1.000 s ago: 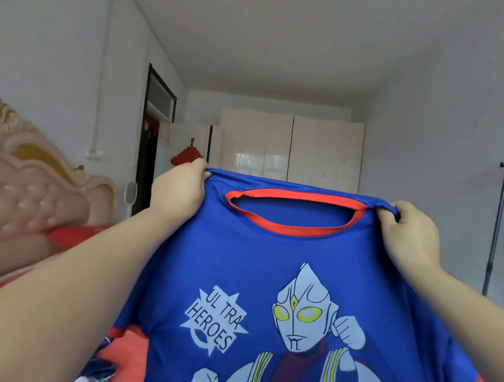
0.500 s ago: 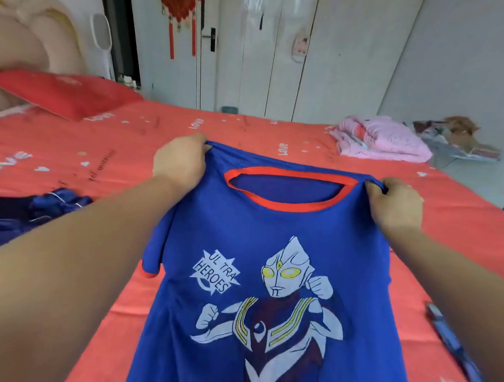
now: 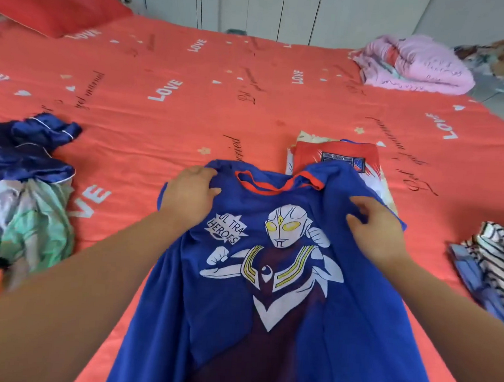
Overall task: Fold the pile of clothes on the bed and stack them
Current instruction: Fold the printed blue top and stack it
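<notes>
Fingers (image 3: 200, 171) of the left hand (image 3: 190, 193) curl over one shoulder of the shirt (image 3: 266, 324), gripping it beside the red collar (image 3: 262, 188). The right hand (image 3: 375, 228) rests on the other shoulder with its fingers bent; blur hides whether they pinch the cloth. Both reach in from the frame's lower corners. The shirt lies at lower centre on the bed (image 3: 160, 126), printed "ULTRA HEROES"; the bed's cover repeats "LOVE".

Blue T-shirt (image 3: 339, 329): red neckband, white-and-yellow hero print, "ULTRA HEROES" badge. Front up, spread lengthwise at near centre of bed (image 3: 191, 98), collar at far end, shoulders bunched.
Folded stack (image 3: 335, 154): red garment on top, pale one beneath, just beyond collar; shirt's right shoulder overlaps its near edge.
Unfolded pile (image 3: 28, 206), left: dark blue satin, mint and white pieces, crumpled.
Striped clothes (image 3: 494, 264), right edge: possibly folded, too blurred to tell.
</notes>
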Demonstrator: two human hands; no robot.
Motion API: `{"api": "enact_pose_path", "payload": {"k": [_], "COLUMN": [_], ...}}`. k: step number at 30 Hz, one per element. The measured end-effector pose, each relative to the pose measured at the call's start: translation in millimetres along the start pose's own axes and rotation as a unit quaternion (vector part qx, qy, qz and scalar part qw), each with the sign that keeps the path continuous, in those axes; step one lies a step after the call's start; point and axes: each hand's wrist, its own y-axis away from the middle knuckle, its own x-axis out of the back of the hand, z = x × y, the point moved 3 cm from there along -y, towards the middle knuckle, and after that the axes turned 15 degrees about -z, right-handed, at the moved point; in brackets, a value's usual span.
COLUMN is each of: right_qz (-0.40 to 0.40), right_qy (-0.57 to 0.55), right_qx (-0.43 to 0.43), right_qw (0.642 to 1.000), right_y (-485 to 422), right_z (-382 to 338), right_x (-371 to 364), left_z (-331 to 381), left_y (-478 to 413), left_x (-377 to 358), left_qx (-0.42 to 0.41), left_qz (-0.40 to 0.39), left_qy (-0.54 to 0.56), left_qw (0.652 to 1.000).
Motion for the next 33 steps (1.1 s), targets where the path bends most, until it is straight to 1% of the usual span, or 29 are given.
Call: {"api": "enact_pose_path", "payload": {"k": [5,7,12,14,16,19,21,24,26,28,30,33], "right_qz": [-0.062,-0.084,-0.115,-0.12,-0.117,-0.108,-0.103,-0.08,-0.076,-0.081,-0.076,-0.036], "right_qy": [0.038,0.045,0.094,0.107,0.11,0.1,0.102,0.102,0.078,0.055,0.031,-0.044], "right_qx": [-0.009,-0.014,-0.032,-0.034,-0.032,-0.039,-0.067,-0.141,-0.173,-0.19,-0.181,-0.164], "right_qw": [0.997,0.995,0.988,0.986,0.986,0.988,0.987,0.982,0.979,0.977,0.98,0.985], "right_y": [90.4,134.6,228.1,256.2,279.2,308.2,324.4,345.4,354.7,361.7,366.1,368.4], "right_z": [20.0,30.5,57.7,64.0,68.3,67.6,69.7,77.7,82.0,85.2,87.0,88.4], "right_x": [-31.9,-42.5,-48.6,-47.2,-45.3,-42.8,-43.6,-48.0,-51.5,-53.1,-50.5,-36.9], "left_z": [5.0,3.5,-2.8,-1.6,3.0,12.8,14.3,10.6,4.9,0.5,1.5,5.0], "left_y": [99.9,146.1,247.9,277.4,301.5,331.3,347.6,365.0,370.8,376.4,383.2,391.2], "left_x": [-35.8,-52.8,-78.7,-80.3,-76.1,-70.3,-70.4,-70.8,-68.3,-66.1,-61.5,-51.7], "left_qx": [-0.059,-0.061,0.037,0.057,0.077,0.078,0.107,0.149,0.18,0.199,0.195,0.187], "left_qz": [-0.012,-0.023,-0.069,-0.079,-0.075,-0.057,-0.063,-0.088,-0.068,-0.03,0.005,0.02], "left_qy": [-0.002,-0.012,0.014,0.038,0.085,0.105,0.105,0.104,0.165,0.265,0.356,0.442], "left_qw": [0.998,0.998,0.997,0.995,0.991,0.99,0.987,0.979,0.967,0.943,0.914,0.877]}}
